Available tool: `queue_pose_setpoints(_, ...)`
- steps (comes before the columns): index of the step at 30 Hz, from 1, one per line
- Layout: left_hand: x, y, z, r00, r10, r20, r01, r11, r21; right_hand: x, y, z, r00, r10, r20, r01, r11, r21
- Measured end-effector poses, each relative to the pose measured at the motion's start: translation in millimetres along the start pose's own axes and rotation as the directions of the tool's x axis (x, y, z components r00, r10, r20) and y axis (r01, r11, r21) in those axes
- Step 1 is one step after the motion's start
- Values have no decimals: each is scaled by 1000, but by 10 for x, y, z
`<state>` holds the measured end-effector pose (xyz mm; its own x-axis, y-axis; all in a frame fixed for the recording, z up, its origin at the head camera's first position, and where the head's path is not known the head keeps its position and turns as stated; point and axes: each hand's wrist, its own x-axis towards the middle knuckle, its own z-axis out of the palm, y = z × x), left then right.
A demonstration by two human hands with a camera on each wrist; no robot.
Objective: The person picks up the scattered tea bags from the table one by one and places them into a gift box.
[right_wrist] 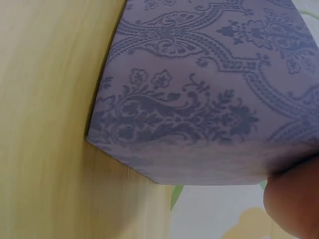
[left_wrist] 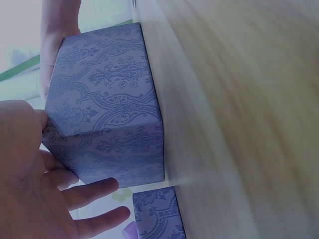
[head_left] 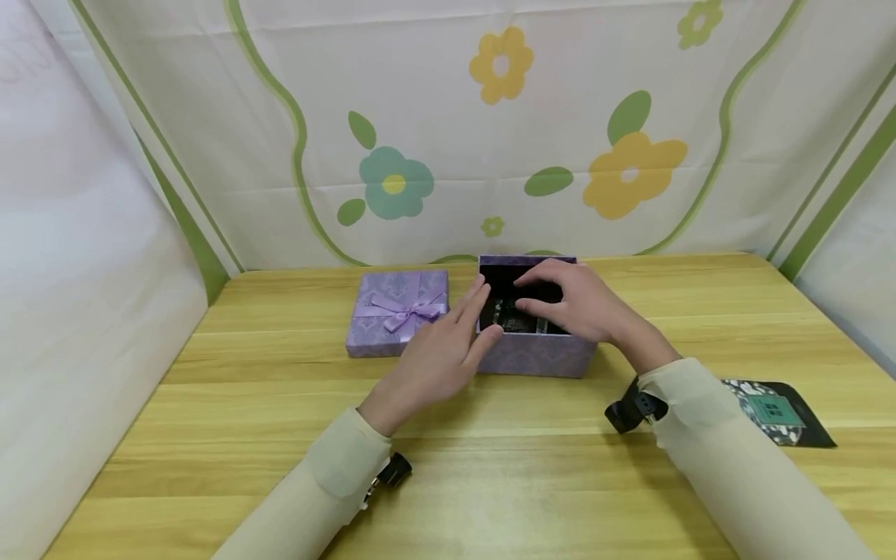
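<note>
The purple patterned gift box (head_left: 532, 354) stands uncovered on the table, with dark printed items (head_left: 516, 317) inside it. My left hand (head_left: 437, 350) touches the box's left side with extended fingers. In the left wrist view, that hand's thumb rests near the rim corner, and some fingers (left_wrist: 94, 193) reach along the box wall. My right hand (head_left: 577, 299) is over the box opening, thumb and fingers apart and bent down into it. I see nothing between them. The right wrist view shows mostly the box's outer walls (right_wrist: 199, 89) and a bit of the hand.
The purple lid (head_left: 378, 311) with a ribbon bow (head_left: 406, 311) lies left of the box. A flat black piece with a green label (head_left: 773, 412) lies on the table (head_left: 490, 482) at right, partly behind my right sleeve. A flowered curtain (head_left: 448, 117) hangs behind.
</note>
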<state>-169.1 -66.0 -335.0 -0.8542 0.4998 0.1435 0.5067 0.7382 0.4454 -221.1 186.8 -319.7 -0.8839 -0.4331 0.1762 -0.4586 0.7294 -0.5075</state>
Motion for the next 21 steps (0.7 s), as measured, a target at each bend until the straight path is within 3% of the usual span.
queue_pose_setpoints(8,-21,-3,-3,1000,-3,-1,3,1000,-9,-141,28,-72,993,17,-114,2,986,169)
queue_pose_setpoints(21,-28,-18,3,1000,15,-3,-15,1000,-4,-784,205,-336,958,48,-283,-16,993,117)
